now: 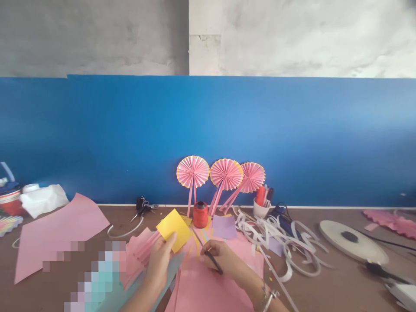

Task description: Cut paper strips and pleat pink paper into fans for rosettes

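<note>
My left hand [161, 255] pinches a square of yellow paper [174, 232] between thumb and fingers, tilted up above the table. In my right hand [224, 258] is a pair of scissors [213, 263] with dark handles; a thin blade points up and left, apart from the yellow square. Under my hands lie pink paper sheets [204, 288], with narrow yellow strips [194, 251] on them. Folded pink paper [139, 249] sits left of my left hand. A purple paper square [224, 226] lies beyond my right hand, beside a red spool of thread [200, 215].
Three round pleated pink paper fans [193, 172] lean against the blue partition [130, 130]. Curled white strips [279, 242] tangle at the right, near a white cup [261, 210] of tools and a pale round disc [352, 242]. Keys [144, 206] and a large pink sheet [61, 234] lie left.
</note>
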The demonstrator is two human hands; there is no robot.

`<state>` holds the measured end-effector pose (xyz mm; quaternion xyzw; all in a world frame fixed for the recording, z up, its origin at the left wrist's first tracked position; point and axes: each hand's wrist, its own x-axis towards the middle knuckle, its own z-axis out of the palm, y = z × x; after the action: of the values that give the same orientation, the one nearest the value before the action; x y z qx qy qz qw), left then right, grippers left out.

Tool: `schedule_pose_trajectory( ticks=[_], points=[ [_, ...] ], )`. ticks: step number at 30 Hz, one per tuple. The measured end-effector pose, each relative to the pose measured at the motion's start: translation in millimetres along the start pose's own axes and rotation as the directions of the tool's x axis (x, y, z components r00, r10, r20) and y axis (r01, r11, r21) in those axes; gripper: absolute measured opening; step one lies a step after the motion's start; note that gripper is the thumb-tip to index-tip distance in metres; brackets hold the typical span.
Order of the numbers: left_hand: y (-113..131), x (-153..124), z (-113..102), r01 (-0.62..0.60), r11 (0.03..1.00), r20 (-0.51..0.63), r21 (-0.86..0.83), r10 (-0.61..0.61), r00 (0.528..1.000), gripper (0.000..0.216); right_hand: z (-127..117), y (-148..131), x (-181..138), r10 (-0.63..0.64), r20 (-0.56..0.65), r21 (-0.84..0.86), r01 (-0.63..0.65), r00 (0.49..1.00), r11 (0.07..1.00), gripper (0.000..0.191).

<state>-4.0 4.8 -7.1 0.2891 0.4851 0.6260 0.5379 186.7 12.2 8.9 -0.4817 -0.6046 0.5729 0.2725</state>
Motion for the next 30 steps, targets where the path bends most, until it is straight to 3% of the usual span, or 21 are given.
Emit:
schedule_pose_trajectory(
  ticks=[4,15,30],
  points=[
    [4,-4,4,-0.005,1.000,-0.016,0.016,0.005,1.000,0.031,4,3,0,-0.017,0.044,-0.033,0.019,0.999,0.999,0.023],
    [7,-12,10,0.003,1.000,0.033,0.005,-0.003,0.999,0.040,8,7,3,-0.029,-0.006,-0.041,0.029,1.000,0.999,0.019],
    [6,-12,10,0.024,0.999,0.038,-0.021,-0.023,0.999,0.037,8,10,5,-0.042,-0.011,-0.057,0.042,0.999,0.998,0.020]
  ],
)
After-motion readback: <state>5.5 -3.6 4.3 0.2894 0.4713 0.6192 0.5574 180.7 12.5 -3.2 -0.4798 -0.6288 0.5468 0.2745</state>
